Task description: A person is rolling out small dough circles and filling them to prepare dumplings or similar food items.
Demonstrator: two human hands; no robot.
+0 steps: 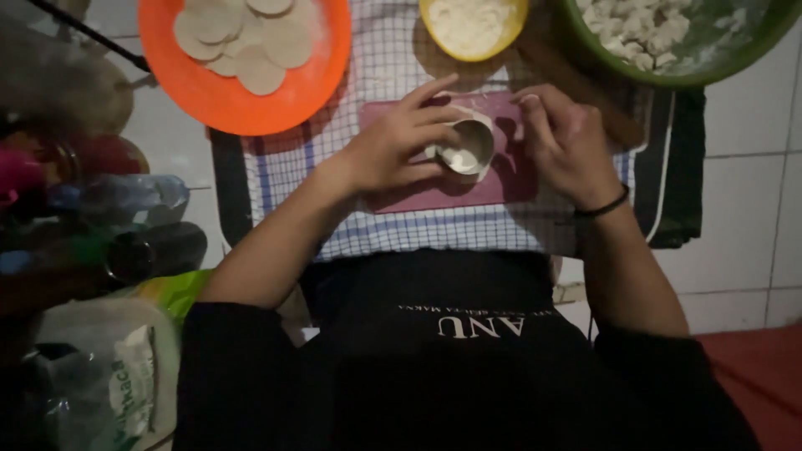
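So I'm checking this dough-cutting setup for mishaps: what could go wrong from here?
The left hand holds the round metal cutter near the edge of the pink board, so it might slip off. The right hand sits close to the rolling pin, which could get nudged against the green bowl.

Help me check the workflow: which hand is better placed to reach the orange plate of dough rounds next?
Left, probably. The left hand lies nearest the orange plate, on its side of the purple board, though it grips the metal cup. The right hand would have to cross over both.
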